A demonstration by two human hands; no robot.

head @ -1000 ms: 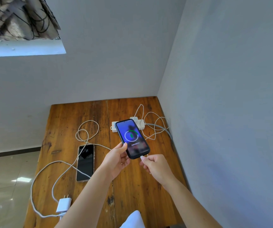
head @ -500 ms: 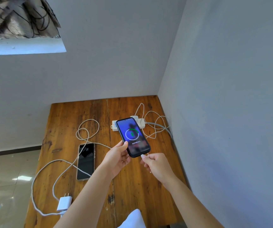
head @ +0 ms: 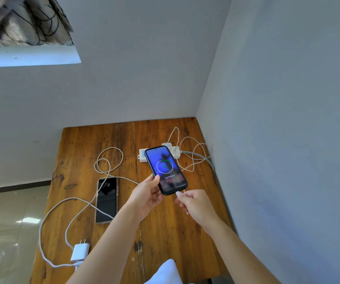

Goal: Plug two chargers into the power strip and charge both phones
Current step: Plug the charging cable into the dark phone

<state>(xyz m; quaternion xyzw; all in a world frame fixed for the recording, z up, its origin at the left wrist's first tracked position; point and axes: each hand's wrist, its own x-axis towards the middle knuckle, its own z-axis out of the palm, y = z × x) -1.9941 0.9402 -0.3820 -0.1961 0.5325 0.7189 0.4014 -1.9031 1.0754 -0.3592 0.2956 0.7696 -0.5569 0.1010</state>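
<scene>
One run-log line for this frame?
left hand: holds lit phone | right hand: at its cable end | second charger: unplugged | dark phone: on table

Lit phone (head: 166, 170) held above power strip (head: 142, 155); dark phone (head: 106, 199) flat, second charger (head: 80, 252) unplugged.

A phone (head: 166, 170) is hovering above the table (head: 165, 232), in front of the power strip (head: 159, 154). A second phone (head: 106, 199) is lying to its left. A loose charger (head: 80, 252) is sitting near the table's front left edge.
</scene>
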